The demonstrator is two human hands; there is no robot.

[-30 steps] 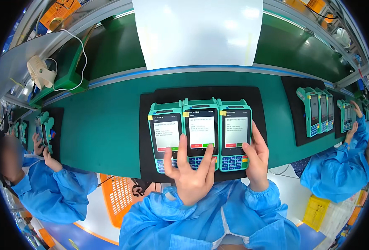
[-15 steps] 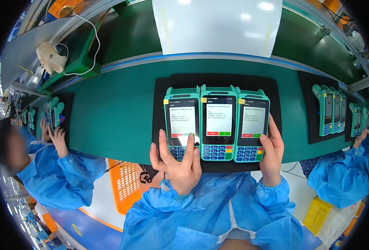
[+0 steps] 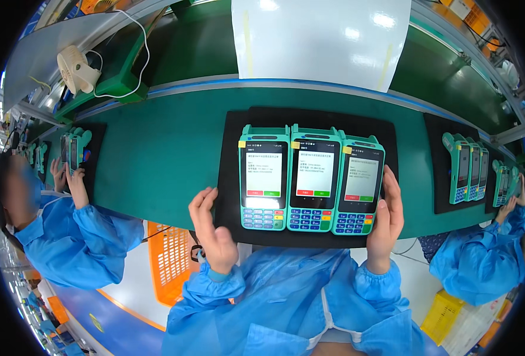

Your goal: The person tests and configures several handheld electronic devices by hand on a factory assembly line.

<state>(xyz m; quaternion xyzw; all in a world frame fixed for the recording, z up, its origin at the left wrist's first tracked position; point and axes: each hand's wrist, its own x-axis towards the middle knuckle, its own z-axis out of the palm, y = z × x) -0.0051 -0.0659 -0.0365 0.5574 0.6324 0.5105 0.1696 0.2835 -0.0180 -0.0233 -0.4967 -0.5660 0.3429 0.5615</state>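
Three green handheld payment terminals stand side by side on a black mat [image 3: 230,172], with lit screens and blue keypads: a left one [image 3: 262,172], a middle one [image 3: 314,172] and a right one [image 3: 360,172]. The right one sits slightly lower and tilted against the middle one. My left hand [image 3: 214,228] is off the terminals, open over the mat's left edge with its fingers apart. Along the right terminal's right edge, my right hand [image 3: 387,219] grips its side, thumb by the keypad and fingers around the edge.
A co-worker [image 3: 67,225] at left handles similar terminals; another [image 3: 488,243] works at far right. More terminals [image 3: 467,169] stand on a mat at right. A small fan [image 3: 77,70] is at upper left, an orange basket [image 3: 170,261] below the green table [image 3: 156,154].
My left hand has lifted off the left terminal's screen and moved left and away. The right terminal has shifted slightly toward me, with my right hand still at its edge. The view has shifted a little.
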